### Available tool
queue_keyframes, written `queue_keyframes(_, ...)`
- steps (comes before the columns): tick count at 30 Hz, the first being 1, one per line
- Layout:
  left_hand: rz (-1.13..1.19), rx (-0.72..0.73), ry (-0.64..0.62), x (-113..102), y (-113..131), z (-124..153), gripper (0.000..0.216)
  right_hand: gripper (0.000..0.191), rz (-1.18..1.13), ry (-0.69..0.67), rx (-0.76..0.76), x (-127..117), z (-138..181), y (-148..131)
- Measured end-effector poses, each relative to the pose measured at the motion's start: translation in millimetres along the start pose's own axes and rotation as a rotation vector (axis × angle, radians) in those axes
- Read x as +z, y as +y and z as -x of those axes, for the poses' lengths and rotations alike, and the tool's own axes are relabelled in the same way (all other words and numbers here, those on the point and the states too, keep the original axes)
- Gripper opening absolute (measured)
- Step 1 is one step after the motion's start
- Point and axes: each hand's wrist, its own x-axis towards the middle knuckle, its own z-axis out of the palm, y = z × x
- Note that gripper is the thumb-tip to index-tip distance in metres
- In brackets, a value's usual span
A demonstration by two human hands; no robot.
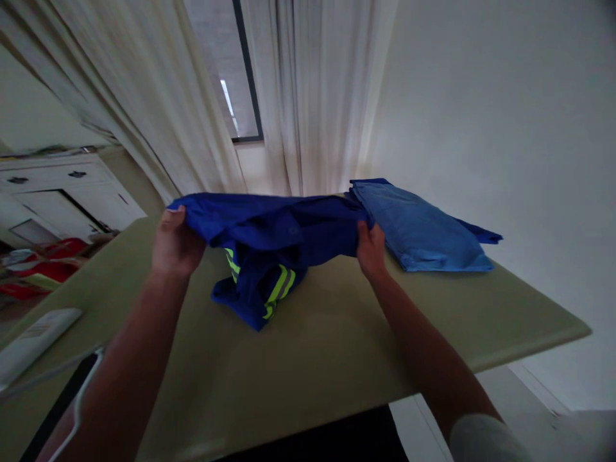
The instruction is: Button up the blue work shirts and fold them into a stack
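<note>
Blue garment: As the head view showed, the dark blue garment (pixel 260 221) was stretched sideways between the two hands, above the counter (pixel 337 340), with its lower part hanging in a bunch that seemed to rest on the top.
Left hand (pixel 180 247): Its fingers (pixel 172 218) were pinched on the garment's left end, thumb uppermost.
Right hand (pixel 371 253): Its fingers were closed on the opposite end, near the folded light blue clothing (pixel 423 228); whether the two cloths touched there could not be told.
Weight: The garment was probably light, though the hanging bunch likely pulled a little at the middle, where the upper span sagged.
Feel: The cloth looked soft and limp, neither fragile nor especially slippery, and seemed apt to crease or slump wherever unsupported.
Stripes: The yellow and grey stripes (pixel 280 285) were perhaps somewhat stiffer than the plain cloth around them.
Best hold: The two far ends seemed right, since a wide grip kept the upper span fairly straight; the loose bunch offered no clear edge.
</note>
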Motion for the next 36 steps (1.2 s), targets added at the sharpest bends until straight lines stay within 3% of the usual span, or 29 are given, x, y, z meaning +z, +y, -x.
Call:
queue_keyframes(2, -0.012, 0.083, -0.066, 13, 26, -5, 0.026, 0.046, -0.111, 0.138, -0.013, -18, -14, -3)
queue_keyframes(5, -0.039, 0.184, -0.114, 33, 51, -14, 0.022, 0.048, -0.308, 0.067, 0.087, -28, -23, -6)
queue_keyframes(9, 0.063, 0.166, -0.199, 66, 44, -26, 0.017, 0.060, -0.530, -0.375, 0.316, -1, 1, -24)
queue_keyframes(12, 0.131, 0.093, -0.255, 103, 18, -20, 0.016, 0.069, -0.560, -0.741, 0.279, 48, 38, -47)
queue_keyframes(13, 0.128, 0.079, -0.279, 116, 10, -16, 0.018, 0.071, -0.551, -0.799, 0.227, 68, 48, -54)
queue_keyframes(15, 0.104, 0.077, -0.324, 137, 3, -6, 0.021, 0.070, -0.474, -0.752, 0.158, 106, 53, -66)
queue_keyframes(17, 0.080, 0.093, -0.351, 148, 12, -1, 0.019, 0.063, -0.358, -0.568, 0.225, 136, 29, -77)
queue_keyframes(19, 0.076, 0.122, -0.360, 144, 36, -4, 0.013, 0.058, -0.228, -0.318, 0.275, 149, -22, -88)
queue_keyframes(21, 0.100, 0.176, -0.355, 129, 65, -13, 0.010, 0.054, -0.130, -0.118, 0.124, 143, -86, -100)
queue_keyframes(24, 0.124, 0.247, -0.306, 93, 94, -25, 0.016, 0.036, 0.023, -0.020, -0.228, 107, -160, -113)
queue_keyframes(26, 0.098, 0.201, -0.233, 66, 93, -24, 0.014, 0.028, 0.158, -0.143, -0.411, 70, -175, -116)
queue_keyframes(29, -0.021, -0.059, -0.110, 27, 68, -3, 0.004, 0.022, 0.439, -0.378, -0.488, 5, -151, -106)
queue_keyframes(31, -0.169, -0.274, -0.118, 5, 48, 21, 0.011, 0.021, 0.507, -0.461, -0.461, -46, -116, -95)
queue_keyframes(33, -0.334, -0.469, -0.286, -13, 36, 46, 0.017, 0.019, 0.500, -0.591, -0.359, -101, -78, -86)
queue_keyframes(36, -0.491, -0.816, -0.760, -32, 36, 70, 0.018, 0.020, 0.490, -0.944, 0.006, -179, -26, -82)
